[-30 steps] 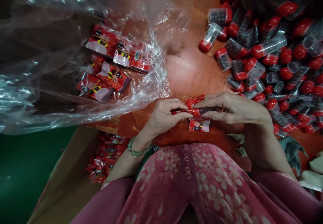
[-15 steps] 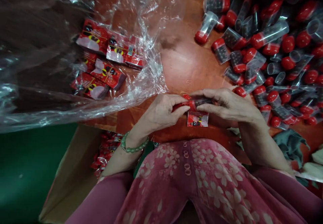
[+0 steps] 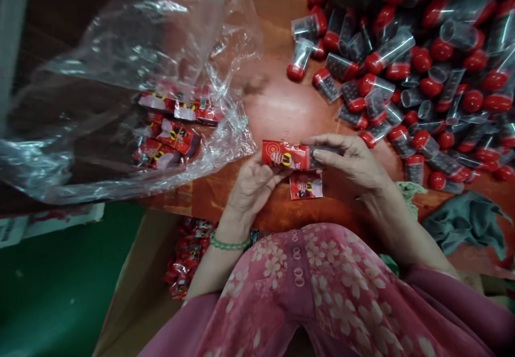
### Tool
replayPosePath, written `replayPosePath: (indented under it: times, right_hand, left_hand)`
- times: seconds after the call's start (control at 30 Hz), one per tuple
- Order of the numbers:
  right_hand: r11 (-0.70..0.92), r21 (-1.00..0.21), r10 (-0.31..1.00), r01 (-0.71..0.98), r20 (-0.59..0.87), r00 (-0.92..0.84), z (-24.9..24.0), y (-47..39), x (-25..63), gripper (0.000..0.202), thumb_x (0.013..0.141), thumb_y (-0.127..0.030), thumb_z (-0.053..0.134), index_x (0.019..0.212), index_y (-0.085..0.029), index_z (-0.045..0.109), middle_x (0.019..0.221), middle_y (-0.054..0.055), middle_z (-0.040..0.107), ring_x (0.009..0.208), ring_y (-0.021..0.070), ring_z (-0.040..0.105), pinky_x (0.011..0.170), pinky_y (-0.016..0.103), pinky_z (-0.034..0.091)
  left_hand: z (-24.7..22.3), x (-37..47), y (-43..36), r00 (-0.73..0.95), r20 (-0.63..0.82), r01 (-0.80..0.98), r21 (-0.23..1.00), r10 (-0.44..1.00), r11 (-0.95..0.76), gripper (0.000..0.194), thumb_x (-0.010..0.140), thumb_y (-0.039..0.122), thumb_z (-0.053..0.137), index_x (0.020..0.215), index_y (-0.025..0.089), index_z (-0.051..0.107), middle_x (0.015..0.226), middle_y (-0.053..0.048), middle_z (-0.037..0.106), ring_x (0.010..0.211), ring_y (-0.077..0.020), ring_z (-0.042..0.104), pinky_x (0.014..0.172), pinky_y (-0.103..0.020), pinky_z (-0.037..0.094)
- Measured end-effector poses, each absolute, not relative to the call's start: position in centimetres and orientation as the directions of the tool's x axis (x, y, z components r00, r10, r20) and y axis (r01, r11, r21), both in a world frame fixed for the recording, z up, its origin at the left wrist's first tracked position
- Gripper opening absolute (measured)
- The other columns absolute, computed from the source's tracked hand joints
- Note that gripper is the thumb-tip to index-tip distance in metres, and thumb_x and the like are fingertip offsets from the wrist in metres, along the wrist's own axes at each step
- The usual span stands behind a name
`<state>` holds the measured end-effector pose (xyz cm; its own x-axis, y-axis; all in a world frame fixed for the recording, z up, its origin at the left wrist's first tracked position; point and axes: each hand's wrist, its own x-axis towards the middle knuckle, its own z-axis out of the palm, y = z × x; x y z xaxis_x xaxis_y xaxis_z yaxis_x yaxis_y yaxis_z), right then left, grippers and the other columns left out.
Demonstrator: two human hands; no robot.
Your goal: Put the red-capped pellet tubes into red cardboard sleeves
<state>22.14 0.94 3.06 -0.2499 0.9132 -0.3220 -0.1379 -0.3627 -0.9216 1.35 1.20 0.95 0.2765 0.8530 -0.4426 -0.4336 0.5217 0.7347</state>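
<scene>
Red packet point(image 3: 286, 156) sits between both hands, just above the table point(image 3: 281, 110) near the person's lap. Left hand point(image 3: 253, 185) holds it from below with its grip pinching the packet. Right hand point(image 3: 350, 161) pinches its right end. Another small packet point(image 3: 306, 186) lies flat under them. Tubes with red caps point(image 3: 402, 78) are piled to the right.

Red printed packet point(image 3: 286, 157) (lying level) pinched between both hands.
</scene>
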Motion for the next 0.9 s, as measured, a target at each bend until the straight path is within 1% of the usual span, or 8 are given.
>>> replayPosePath:
  times: [0.1,0.23,0.4,0.47,0.53,0.67,0.83,0.9]
  right_hand:
    - [-0.336,-0.926,0.931,-0.173,-0.298,-0.212,2.5,0.2,21.7,0.031,0.081,-0.038,0.077,0.108,-0.021,0.075,0.097,0.002,0.077,0.076,0.0128,0.069,0.071,0.027,0.058]
    - [-0.213,-0.977,0.960,-0.014,-0.207,-0.187,2.2,-0.7,21.3,0.035,0.088,-0.041,0.069,0.116,-0.020,0.072,0.097,0.003,0.075,0.079,0.0150,0.068,0.074,0.030,0.057]
    - [0.143,-0.938,0.989,0.315,0.149,-0.008,1.4,-2.0,20.2,0.028,0.093,-0.033,0.058,0.114,-0.019,0.070,0.104,0.009,0.074,0.094,0.0206,0.068,0.087,0.038,0.056]
    - [0.211,-0.908,0.965,0.362,0.252,0.069,1.0,-2.4,19.5,0.027,0.094,-0.033,0.055,0.114,-0.020,0.068,0.106,0.011,0.073,0.097,0.0223,0.068,0.088,0.040,0.056]
    - [0.174,-0.938,0.968,0.298,0.219,0.123,0.7,-2.5,19.0,0.027,0.095,-0.037,0.054,0.112,-0.020,0.067,0.104,0.010,0.073,0.094,0.0217,0.068,0.085,0.039,0.057]
    - [-0.040,-0.995,0.996,0.090,-0.032,0.087,0.8,-2.1,18.5,0.032,0.097,-0.047,0.050,0.116,-0.023,0.061,0.102,0.004,0.072,0.076,0.0159,0.067,0.069,0.031,0.059]
    - [0.231,-0.894,0.954,0.384,0.286,0.093,0.6,-1.4,17.7,0.041,0.101,-0.049,0.041,0.126,-0.021,0.058,0.112,0.012,0.069,0.101,0.0242,0.067,0.091,0.042,0.057]
    - [0.249,-0.868,0.953,0.429,0.299,0.053,0.5,-1.4,17.5,0.044,0.101,-0.048,0.041,0.131,-0.020,0.055,0.115,0.014,0.069,0.104,0.0254,0.067,0.093,0.043,0.057]
  left_hand:
    - [1.3,3.2,-0.2,0.252,-0.490,-0.496,0.675,0.835,0.546,0.045,0.048,0.049,0.096,0.072,0.020,0.071,0.085,-0.004,0.079,0.084,-0.0206,0.074,0.085,-0.038,0.060]
    - [1.5,5.0,-0.9,0.201,-0.509,-0.525,0.665,0.837,0.531,0.037,0.056,0.045,0.093,0.067,0.017,0.071,0.074,-0.003,0.077,0.080,-0.0188,0.075,0.089,-0.039,0.059]
    - [1.2,6.2,-1.2,0.122,-0.519,-0.556,0.671,0.846,0.491,0.037,0.054,0.042,0.094,0.071,0.016,0.074,0.074,-0.003,0.077,0.075,-0.0173,0.074,0.085,-0.036,0.059]
    - [1.2,6.5,-1.2,0.094,-0.511,-0.562,0.681,0.855,0.469,0.037,0.054,0.042,0.094,0.071,0.017,0.074,0.072,-0.001,0.077,0.070,-0.0144,0.072,0.081,-0.033,0.058]
    - [1.2,6.6,-1.1,0.083,-0.485,-0.552,0.705,0.871,0.445,0.037,0.055,0.043,0.094,0.071,0.017,0.074,0.070,0.000,0.076,0.067,-0.0129,0.071,0.078,-0.031,0.058]
    - [1.5,6.4,-0.7,0.047,-0.403,-0.502,0.782,0.914,0.370,0.039,0.058,0.050,0.091,0.064,0.017,0.071,0.062,0.001,0.071,0.063,-0.0122,0.068,0.075,-0.030,0.057]
    - [1.3,6.1,0.0,-0.022,-0.344,-0.444,0.845,0.939,0.299,0.038,0.060,0.051,0.090,0.078,0.021,0.075,0.079,0.002,0.077,0.074,-0.0108,0.070,0.082,-0.028,0.057]
    - [1.3,5.9,0.4,-0.026,-0.358,-0.454,0.836,0.933,0.308,0.038,0.058,0.049,0.091,0.079,0.022,0.075,0.082,0.002,0.078,0.076,-0.0113,0.071,0.083,-0.027,0.057]
